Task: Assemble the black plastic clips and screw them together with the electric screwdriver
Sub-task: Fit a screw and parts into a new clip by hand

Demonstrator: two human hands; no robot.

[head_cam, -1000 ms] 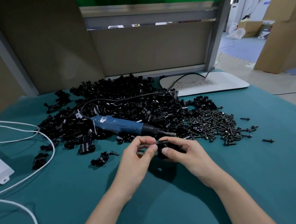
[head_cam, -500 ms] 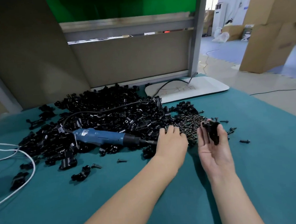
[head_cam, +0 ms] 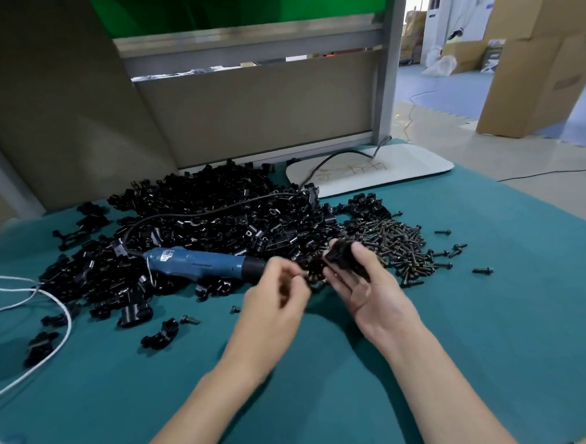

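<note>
A big heap of black plastic clips [head_cam: 196,227] covers the back of the green table. The blue electric screwdriver [head_cam: 201,261] lies on the heap, tip pointing right. A pile of dark screws [head_cam: 399,246] sits to the right of the clips. My right hand [head_cam: 364,282], palm up, holds a black clip assembly [head_cam: 341,253] between thumb and fingers. My left hand [head_cam: 275,298] hovers just left of it, fingers curled with the tips pinched together; it is blurred, and a small screw seems to be in the pinch.
White cables [head_cam: 49,305] loop across the table's left side. A white board [head_cam: 401,170] with a black cord lies at the back right. Loose clips [head_cam: 159,336] and stray screws [head_cam: 481,271] dot the green mat [head_cam: 498,346]. Partition panels stand behind.
My left hand has come back from the screw pile toward the clip assembly, fingers now pinched. My right hand has drawn the clip assembly slightly left toward the middle.
</note>
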